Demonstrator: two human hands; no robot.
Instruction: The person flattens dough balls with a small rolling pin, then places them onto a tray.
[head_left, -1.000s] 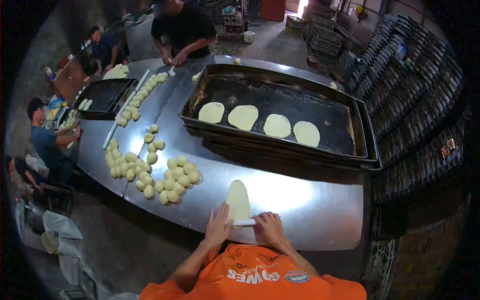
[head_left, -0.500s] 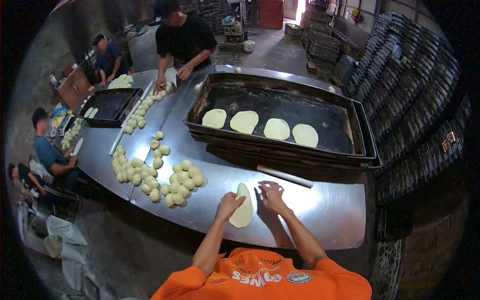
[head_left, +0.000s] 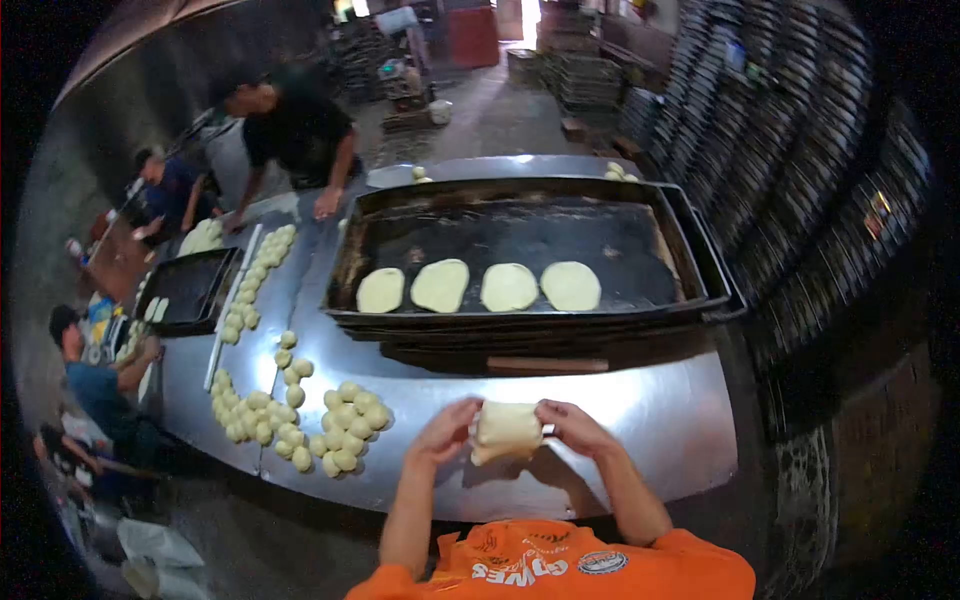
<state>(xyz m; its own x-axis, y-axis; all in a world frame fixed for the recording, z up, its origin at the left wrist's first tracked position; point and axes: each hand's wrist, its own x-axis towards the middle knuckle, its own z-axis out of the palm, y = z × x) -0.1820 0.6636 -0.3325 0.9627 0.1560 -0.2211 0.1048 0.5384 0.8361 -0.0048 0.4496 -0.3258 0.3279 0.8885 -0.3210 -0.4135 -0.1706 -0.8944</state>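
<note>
Pale, soft, flattened dough sheet [head_left: 508,428] is held above the shiny metal table [head_left: 665,410], its side edges pinched between nearly closed fingers of left hand [head_left: 447,430] and right hand [head_left: 575,428], apparently to keep it spread.

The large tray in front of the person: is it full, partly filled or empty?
Partly filled. The tray has four flat dough pieces in a row along its near side; bare bottom shows behind them.

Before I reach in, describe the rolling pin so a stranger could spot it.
Find the large dark tray on the metal table. The rolling pin is the short rod lying between that tray and the stretched dough. The white strip beside the dough balls is much longer.
</note>
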